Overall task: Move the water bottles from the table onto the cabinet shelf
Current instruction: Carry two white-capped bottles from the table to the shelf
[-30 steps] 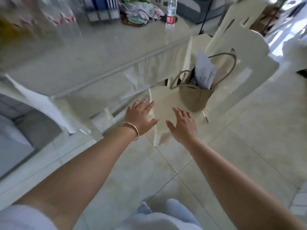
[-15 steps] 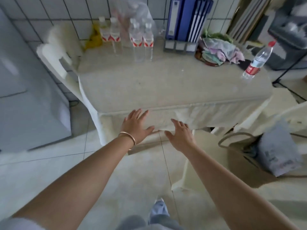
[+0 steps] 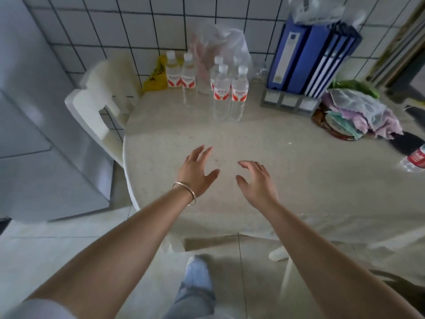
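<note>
Here the bottles [image 3: 222,90] stand upright at the back of the table [image 3: 299,180], near the tiled wall [image 3: 138,31]. They are clear plastic with white caps and red-and-white labels; two stand side by side to the left, and a tighter cluster stands just right of them. A crumpled clear bag [image 3: 220,44] rises behind the cluster, so how many bottles are there is hard to tell. One more bottle with a red label [image 3: 416,158] lies tilted at the table's right edge, cut off by the frame. Blue binders [image 3: 308,58] stand in a rack to the right, and a heap of cloths [image 3: 358,113] lies beside them. The left hand [image 3: 195,172], with a bangle [image 3: 185,192] on its wrist, and the right hand [image 3: 256,180] hover over the bare tabletop, well short of the bottles, fingers spread and loosely curled, holding nothing. A chair [image 3: 96,111] stands left of the table.
</note>
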